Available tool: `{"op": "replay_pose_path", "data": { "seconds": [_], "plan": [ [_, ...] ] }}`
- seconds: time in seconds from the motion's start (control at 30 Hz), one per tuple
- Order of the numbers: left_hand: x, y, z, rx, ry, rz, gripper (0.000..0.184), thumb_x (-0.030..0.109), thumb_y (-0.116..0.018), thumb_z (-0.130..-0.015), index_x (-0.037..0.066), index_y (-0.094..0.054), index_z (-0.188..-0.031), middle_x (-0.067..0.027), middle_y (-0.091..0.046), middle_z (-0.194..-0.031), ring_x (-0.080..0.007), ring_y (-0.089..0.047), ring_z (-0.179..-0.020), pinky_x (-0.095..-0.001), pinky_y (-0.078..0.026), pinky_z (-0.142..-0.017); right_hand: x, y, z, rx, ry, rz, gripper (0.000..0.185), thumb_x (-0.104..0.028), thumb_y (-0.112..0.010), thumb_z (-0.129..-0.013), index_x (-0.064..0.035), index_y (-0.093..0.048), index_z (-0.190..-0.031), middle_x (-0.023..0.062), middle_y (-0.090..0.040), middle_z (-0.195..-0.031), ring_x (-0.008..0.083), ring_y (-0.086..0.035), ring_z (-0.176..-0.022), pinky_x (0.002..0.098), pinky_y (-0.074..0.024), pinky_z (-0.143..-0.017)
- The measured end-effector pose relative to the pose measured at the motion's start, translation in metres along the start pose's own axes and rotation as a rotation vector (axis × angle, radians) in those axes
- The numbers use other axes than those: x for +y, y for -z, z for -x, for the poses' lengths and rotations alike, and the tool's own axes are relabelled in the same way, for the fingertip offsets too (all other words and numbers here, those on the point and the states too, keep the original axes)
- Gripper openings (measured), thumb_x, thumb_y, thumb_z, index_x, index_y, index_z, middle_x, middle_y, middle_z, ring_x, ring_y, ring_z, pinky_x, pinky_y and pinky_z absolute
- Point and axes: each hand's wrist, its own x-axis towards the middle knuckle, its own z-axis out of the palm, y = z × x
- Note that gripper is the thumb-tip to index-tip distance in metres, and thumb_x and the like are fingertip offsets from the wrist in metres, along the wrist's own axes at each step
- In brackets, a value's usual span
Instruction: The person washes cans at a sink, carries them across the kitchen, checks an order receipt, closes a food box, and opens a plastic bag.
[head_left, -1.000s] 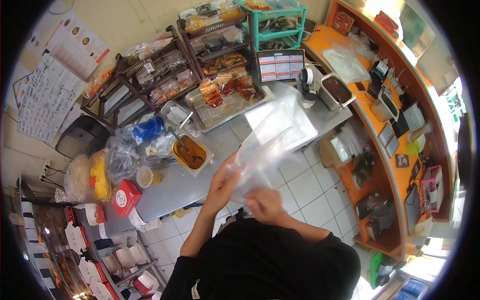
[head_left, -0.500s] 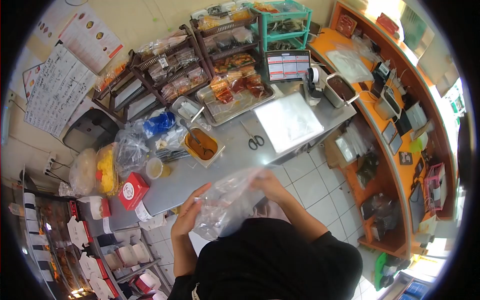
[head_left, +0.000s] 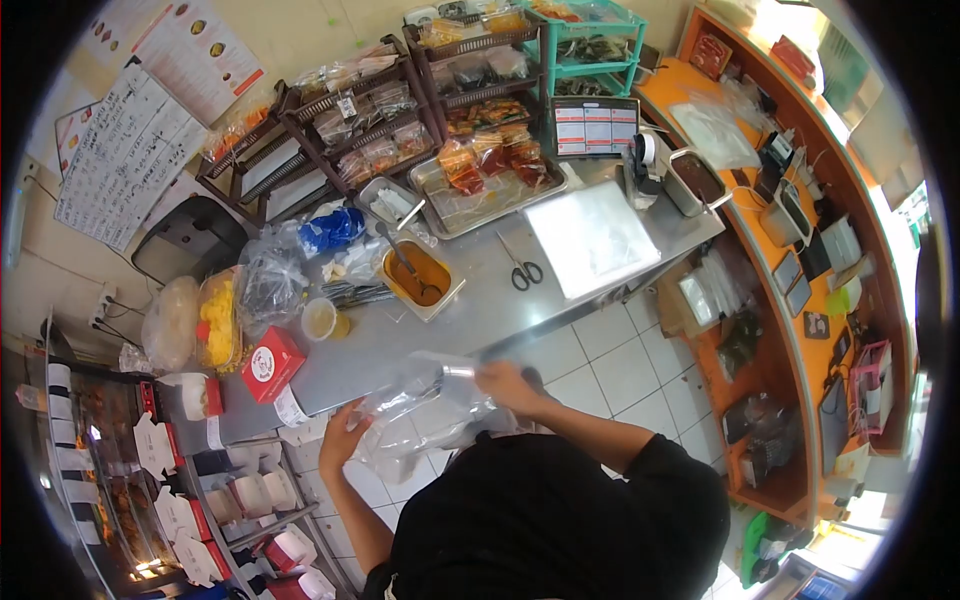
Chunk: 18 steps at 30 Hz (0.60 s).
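A clear plastic bag (head_left: 415,412) is stretched between my two hands in front of my body, just off the near edge of the steel counter (head_left: 385,362). My left hand (head_left: 343,436) grips the bag's left side, with the fingers curled at its edge. At the upper right corner, my right hand (head_left: 508,387) is closed on the plastic. The bag looks flat and see-through, with floor tiles showing behind it. A red box (head_left: 273,364) with a round white logo sits on the counter beyond my left hand.
On the counter are a cup (head_left: 324,320), a pan of orange sauce with a ladle (head_left: 422,280), scissors (head_left: 522,265), a stack of clear sheets (head_left: 592,238) and a tray with sauce packets (head_left: 490,190). Brown racks (head_left: 365,115) stand behind. An orange shelf unit (head_left: 740,400) curves along the right.
The bag has been spread wider and lowered. My left hand moved left and down, my right hand slightly down. The camera view has shifted a little.
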Motion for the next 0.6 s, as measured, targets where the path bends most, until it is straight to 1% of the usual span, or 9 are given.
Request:
{"op": "replay_pose_path", "data": {
  "seconds": [0.03, 0.07, 0.13, 0.2, 0.27, 0.33, 0.37, 0.53, 0.6],
  "plan": [
    [0.007, -0.010, 0.001, 0.340, -0.130, -0.275, 0.033, 0.016, -0.063, -0.079, 0.002, -0.054, -0.107, -0.0111, -0.059, -0.100, -0.0200, -0.055, -0.086, -0.0255, -0.038, -0.080, 0.003, -0.003, -0.002, -0.068, 0.073, -0.021, 0.021, -0.018, -0.061, -0.078, 0.0031, -0.060, -0.077, 0.0094, -0.056, -0.059, 0.0133, -0.056, -0.056, 0.0302, -0.0440, -0.053],
    [0.014, -0.020, 0.003, 0.337, -0.130, -0.274, 0.033, 0.016, -0.063, -0.079, 0.002, -0.054, -0.107, -0.0111, -0.059, -0.100, -0.0200, -0.055, -0.086, -0.0255, -0.038, -0.080, 0.007, -0.006, -0.005, -0.136, 0.146, -0.042, 0.021, -0.019, -0.062, -0.078, 0.0025, -0.061, -0.078, 0.0097, -0.056, -0.060, 0.0129, -0.056, -0.057, 0.0291, -0.0443, -0.053],
    [0.059, -0.036, 0.011, 0.717, -0.089, -0.496, 0.028, 0.017, -0.066, -0.075, 0.004, -0.056, -0.098, -0.0114, -0.057, -0.088, -0.0265, -0.052, -0.088, -0.0373, -0.040, -0.075, 0.018, -0.018, -0.007, -0.144, 0.145, -0.187, 0.023, -0.020, -0.062, -0.079, 0.0028, -0.062, -0.078, 0.0099, -0.057, -0.060, 0.0129, -0.055, -0.055, 0.0290, -0.0439, -0.052],
    [0.052, -0.059, 0.010, 0.546, -0.090, -0.066, 0.015, 0.014, -0.062, -0.080, 0.004, -0.053, -0.088, -0.0057, -0.056, -0.077, -0.0175, -0.054, -0.071, -0.0319, -0.042, -0.062, 0.016, -0.022, -0.006, -0.152, 0.141, -0.330, 0.025, -0.022, -0.062, -0.079, 0.0031, -0.062, -0.077, 0.0102, -0.057, -0.060, 0.0130, -0.055, -0.054, 0.0289, -0.0434, -0.051],
    [0.076, -0.086, 0.012, 0.273, -0.132, 0.172, 0.011, 0.012, -0.058, -0.083, 0.004, -0.053, -0.088, -0.0018, -0.058, -0.076, -0.0089, -0.054, -0.065, -0.0234, -0.043, -0.055, -0.006, -0.016, 0.000, -0.245, -0.145, -0.291, 0.018, -0.016, -0.060, -0.078, 0.0025, -0.061, -0.076, 0.0056, -0.056, -0.064, 0.0101, -0.051, -0.056, 0.0256, -0.0419, -0.053],
    [0.090, -0.114, 0.003, 0.060, -0.110, 0.334, 0.021, 0.016, -0.063, -0.081, 0.003, -0.050, -0.092, -0.0053, -0.059, -0.079, -0.0123, -0.057, -0.069, -0.0249, -0.045, -0.057, 0.003, -0.022, -0.005, -0.251, -0.143, -0.157, 0.020, -0.017, -0.060, -0.077, 0.0031, -0.061, -0.075, 0.0048, -0.056, -0.063, 0.0101, -0.050, -0.055, 0.0255, -0.0414, -0.052],
    [0.097, -0.128, 0.001, 0.060, -0.075, 0.309, 0.024, 0.018, -0.064, -0.080, 0.003, -0.049, -0.091, -0.0065, -0.059, -0.079, -0.0132, -0.058, -0.069, -0.0254, -0.045, -0.056, 0.008, -0.025, -0.006, -0.258, -0.136, -0.026, 0.021, -0.018, -0.061, -0.076, 0.0037, -0.061, -0.075, 0.0040, -0.056, -0.062, 0.0102, -0.050, -0.054, 0.0253, -0.0409, -0.051],
    [0.110, -0.149, -0.023, 0.084, -0.004, 0.371, 0.029, 0.021, -0.067, -0.078, 0.001, -0.048, -0.086, -0.0087, -0.059, -0.077, -0.0143, -0.058, -0.067, -0.0266, -0.045, -0.054, 0.026, -0.012, -0.008, -0.214, -0.049, -0.145, 0.027, -0.022, -0.063, -0.077, 0.0041, -0.061, -0.073, 0.0050, -0.054, -0.057, 0.0102, -0.052, -0.056, 0.0261, -0.0415, -0.052],
    [0.109, -0.140, -0.032, -0.008, -0.029, 0.195, 0.027, 0.020, -0.067, -0.078, 0.001, -0.049, -0.085, -0.0084, -0.058, -0.074, -0.0142, -0.058, -0.065, -0.0263, -0.044, -0.054, 0.035, -0.005, -0.006, -0.210, 0.056, -0.427, 0.035, -0.030, -0.064, -0.079, 0.0033, -0.060, -0.069, 0.0046, -0.053, -0.055, 0.0097, -0.051, -0.053, 0.0260, -0.0415, -0.049]
  ]
}}
